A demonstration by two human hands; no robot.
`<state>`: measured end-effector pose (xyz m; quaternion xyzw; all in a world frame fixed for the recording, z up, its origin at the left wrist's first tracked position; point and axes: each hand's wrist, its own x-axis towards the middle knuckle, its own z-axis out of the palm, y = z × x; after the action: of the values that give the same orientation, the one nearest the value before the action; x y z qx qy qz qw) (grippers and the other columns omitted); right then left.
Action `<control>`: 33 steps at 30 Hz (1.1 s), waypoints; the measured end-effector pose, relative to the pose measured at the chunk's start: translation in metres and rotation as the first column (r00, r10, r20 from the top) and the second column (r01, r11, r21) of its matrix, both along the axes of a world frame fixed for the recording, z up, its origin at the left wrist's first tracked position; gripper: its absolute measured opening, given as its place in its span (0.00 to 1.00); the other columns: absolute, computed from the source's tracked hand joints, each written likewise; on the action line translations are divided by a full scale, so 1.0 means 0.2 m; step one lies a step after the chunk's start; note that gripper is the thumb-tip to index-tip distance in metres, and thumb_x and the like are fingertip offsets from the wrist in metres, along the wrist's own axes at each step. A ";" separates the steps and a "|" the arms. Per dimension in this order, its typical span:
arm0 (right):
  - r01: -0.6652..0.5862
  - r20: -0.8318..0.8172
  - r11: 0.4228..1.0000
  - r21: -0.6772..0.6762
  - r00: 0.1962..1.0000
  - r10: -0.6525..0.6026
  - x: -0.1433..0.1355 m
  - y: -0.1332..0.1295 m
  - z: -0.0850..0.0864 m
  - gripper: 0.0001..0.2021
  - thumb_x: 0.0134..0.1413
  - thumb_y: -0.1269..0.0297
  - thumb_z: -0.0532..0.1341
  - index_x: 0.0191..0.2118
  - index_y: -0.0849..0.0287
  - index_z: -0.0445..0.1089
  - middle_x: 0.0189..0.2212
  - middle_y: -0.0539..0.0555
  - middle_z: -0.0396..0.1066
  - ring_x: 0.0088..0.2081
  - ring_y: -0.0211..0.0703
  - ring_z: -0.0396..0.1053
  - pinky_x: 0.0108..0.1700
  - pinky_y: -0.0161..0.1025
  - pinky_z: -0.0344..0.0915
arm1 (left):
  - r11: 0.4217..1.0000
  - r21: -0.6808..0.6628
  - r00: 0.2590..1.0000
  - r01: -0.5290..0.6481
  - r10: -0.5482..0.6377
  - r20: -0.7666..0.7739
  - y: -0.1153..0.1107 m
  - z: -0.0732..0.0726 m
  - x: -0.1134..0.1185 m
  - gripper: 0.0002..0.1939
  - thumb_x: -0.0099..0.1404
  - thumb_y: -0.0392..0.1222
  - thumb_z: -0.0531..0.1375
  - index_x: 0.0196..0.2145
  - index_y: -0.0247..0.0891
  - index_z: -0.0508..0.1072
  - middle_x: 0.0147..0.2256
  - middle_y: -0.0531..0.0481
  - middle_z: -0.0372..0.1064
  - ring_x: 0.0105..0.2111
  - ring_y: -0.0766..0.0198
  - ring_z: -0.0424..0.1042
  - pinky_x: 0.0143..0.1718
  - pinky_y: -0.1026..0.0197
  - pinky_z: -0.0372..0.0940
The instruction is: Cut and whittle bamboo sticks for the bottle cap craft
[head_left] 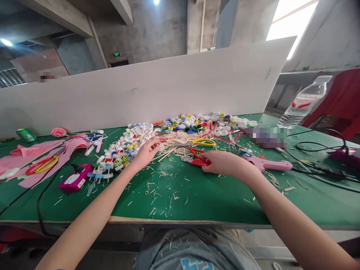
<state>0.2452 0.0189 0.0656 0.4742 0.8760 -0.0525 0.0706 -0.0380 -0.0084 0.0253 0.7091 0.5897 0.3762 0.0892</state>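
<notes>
My left hand (pixel 146 152) pinches a small white bottle cap (pixel 161 147) between thumb and fingertips, over the edge of the heap. My right hand (pixel 218 161) is closed around a red-handled tool (pixel 198 162) with a short grey tip pointing left; whether it is scissors or pliers I cannot tell. Just beyond it lie yellow-handled scissors (pixel 204 142) on a pile of thin wooden sticks (pixel 182 150). Left of my left hand spreads a mass of coloured bottle caps (pixel 123 148), some with sticks attached.
More loose caps (pixel 194 122) lie along a white partition board (pixel 157 90). At right are a pink glue gun (pixel 270 164), cables and a tilted-looking water bottle (pixel 305 101). At left sit a magenta box (pixel 75 179), orange-yellow scissors (pixel 42 165), pink cloth (pixel 17 161) and a green can (pixel 26 135).
</notes>
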 end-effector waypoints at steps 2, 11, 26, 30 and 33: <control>-0.048 -0.060 0.999 -0.026 0.997 0.046 0.01 0.00 0.02 0.14 0.55 0.54 0.56 0.40 0.58 0.71 0.38 0.56 0.73 0.35 0.45 0.70 0.29 0.37 0.57 | 1.000 -0.001 1.000 0.021 -0.021 0.003 0.00 -0.01 0.00 0.10 0.68 0.43 0.53 0.42 0.42 0.71 0.39 0.49 0.68 0.38 0.64 0.68 0.41 0.60 0.66; -0.128 -0.054 0.934 0.334 0.987 0.154 -0.13 0.10 -0.11 0.13 0.63 0.61 0.52 0.44 0.60 0.71 0.42 0.60 0.71 0.41 0.48 0.70 0.39 0.38 0.61 | 0.977 -0.160 0.990 0.141 -0.143 0.001 0.00 -0.04 0.04 0.10 0.67 0.45 0.53 0.42 0.44 0.72 0.43 0.50 0.73 0.39 0.62 0.71 0.40 0.57 0.68; -0.220 -0.002 0.923 0.314 0.973 0.233 -0.15 0.16 -0.16 0.11 0.62 0.71 0.51 0.41 0.65 0.70 0.41 0.62 0.71 0.39 0.46 0.70 0.38 0.37 0.59 | 0.964 -0.198 0.937 0.179 -0.228 -0.263 -0.03 -0.07 0.06 0.19 0.66 0.58 0.52 0.46 0.47 0.73 0.46 0.47 0.67 0.51 0.56 0.63 0.54 0.52 0.61; -0.202 -0.040 0.923 0.329 0.973 0.227 -0.13 0.17 -0.17 0.10 0.62 0.69 0.51 0.40 0.62 0.69 0.40 0.59 0.72 0.39 0.46 0.70 0.36 0.37 0.58 | 0.959 -0.208 0.922 0.194 -0.251 -0.296 -0.03 -0.08 0.05 0.19 0.64 0.60 0.53 0.45 0.49 0.74 0.46 0.48 0.67 0.51 0.55 0.62 0.53 0.51 0.61; -0.222 -0.054 0.922 0.317 0.966 0.252 -0.12 0.18 -0.17 0.11 0.64 0.69 0.50 0.39 0.61 0.69 0.38 0.59 0.72 0.38 0.45 0.70 0.35 0.37 0.57 | 0.959 -0.203 0.918 0.200 -0.256 -0.305 -0.04 -0.08 0.05 0.19 0.64 0.60 0.53 0.45 0.49 0.73 0.46 0.48 0.67 0.51 0.55 0.62 0.53 0.51 0.61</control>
<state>0.2215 0.0544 0.0311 0.3668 0.9267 0.0717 -0.0398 -0.0271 -0.0155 0.0103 0.8155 0.5391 0.1890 0.0926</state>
